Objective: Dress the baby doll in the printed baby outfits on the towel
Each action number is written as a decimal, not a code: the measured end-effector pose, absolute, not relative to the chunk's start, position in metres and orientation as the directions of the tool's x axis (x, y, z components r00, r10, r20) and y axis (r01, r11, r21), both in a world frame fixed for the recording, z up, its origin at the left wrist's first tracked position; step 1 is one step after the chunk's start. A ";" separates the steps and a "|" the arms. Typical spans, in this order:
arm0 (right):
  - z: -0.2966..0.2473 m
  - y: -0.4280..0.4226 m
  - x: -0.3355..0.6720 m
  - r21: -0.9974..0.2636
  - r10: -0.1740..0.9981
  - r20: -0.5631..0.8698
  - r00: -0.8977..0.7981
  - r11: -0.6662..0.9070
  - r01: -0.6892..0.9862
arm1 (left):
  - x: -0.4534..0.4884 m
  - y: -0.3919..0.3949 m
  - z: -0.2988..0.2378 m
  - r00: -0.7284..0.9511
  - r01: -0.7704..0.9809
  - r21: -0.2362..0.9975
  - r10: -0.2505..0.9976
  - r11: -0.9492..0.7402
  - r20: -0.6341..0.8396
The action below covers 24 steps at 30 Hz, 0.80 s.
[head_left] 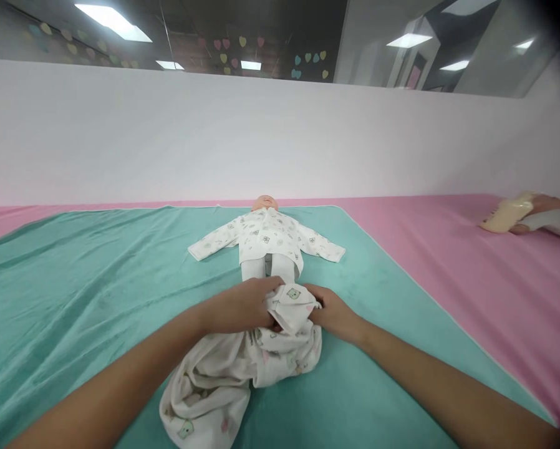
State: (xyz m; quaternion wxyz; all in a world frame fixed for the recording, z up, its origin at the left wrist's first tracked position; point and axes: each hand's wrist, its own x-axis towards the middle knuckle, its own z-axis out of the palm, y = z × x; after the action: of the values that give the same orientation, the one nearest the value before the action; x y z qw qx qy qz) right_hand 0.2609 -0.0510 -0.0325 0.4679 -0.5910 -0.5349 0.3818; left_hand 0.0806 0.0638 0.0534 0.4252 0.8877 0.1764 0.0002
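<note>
A doll (265,202) lies on its back, head at the far end, wearing a white printed shirt (268,234) with both sleeves spread wide. White covers its legs (283,268), which run toward me until cloth and hands hide them. Bunched around the lower legs is a pair of white baby pants (287,358) with a bear print; one pant leg trails down to the lower left. My left hand (252,304) grips the gathered cloth from the left. On the opposite side, my right hand (333,313) pinches the same gathered edge. The doll's feet are hidden.
A teal blanket (97,268) with several wrinkles lies under the doll, over a pink sheet (429,249). A white wall (214,137) rises behind, topped by a reflective panel. At the far right lies a cream and brown object (509,215) whose kind I cannot tell.
</note>
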 end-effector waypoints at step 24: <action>-0.031 -0.054 0.262 -0.952 0.987 -0.068 0.143 -0.021 -0.306 | 0.087 0.051 0.044 0.943 0.315 0.730 0.286 -0.607 -0.169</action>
State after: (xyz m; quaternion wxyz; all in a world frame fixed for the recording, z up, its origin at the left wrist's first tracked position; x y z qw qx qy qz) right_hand 0.2620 -0.0537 -0.0308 0.5961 -0.4652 -0.3663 0.5423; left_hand 0.0869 0.0514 0.0444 0.4105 0.8961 0.1675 -0.0175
